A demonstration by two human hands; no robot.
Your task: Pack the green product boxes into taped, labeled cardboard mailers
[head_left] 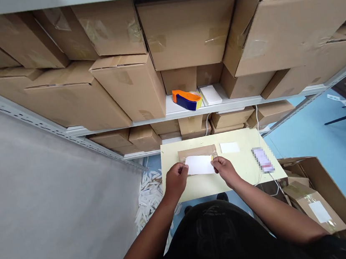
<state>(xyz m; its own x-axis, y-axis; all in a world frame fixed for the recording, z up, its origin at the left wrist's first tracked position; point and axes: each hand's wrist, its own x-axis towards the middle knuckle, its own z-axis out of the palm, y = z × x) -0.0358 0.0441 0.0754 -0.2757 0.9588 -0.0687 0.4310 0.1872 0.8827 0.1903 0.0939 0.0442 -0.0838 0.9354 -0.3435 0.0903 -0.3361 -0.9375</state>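
A white label (200,165) is stretched between my two hands, above a small cardboard box (196,152) on the cream table (181,193). My left hand (176,180) pinches its left end, and my right hand (225,169) pinches the right end, where a small yellow patch shows. The label hides much of the box beneath; whether the two touch, I cannot tell. Clear tape shines on the box's right end. Just beyond my right hand, a second white label (229,147) lies flat on the table.
A phone (263,160) with a cable lies at the table's right. An orange and blue tape dispenser (187,99) and a white stack (210,95) sit on the shelf among cardboard boxes (189,31). A large open carton (334,185) holds parcels; paper strips (149,195) litter the floor.
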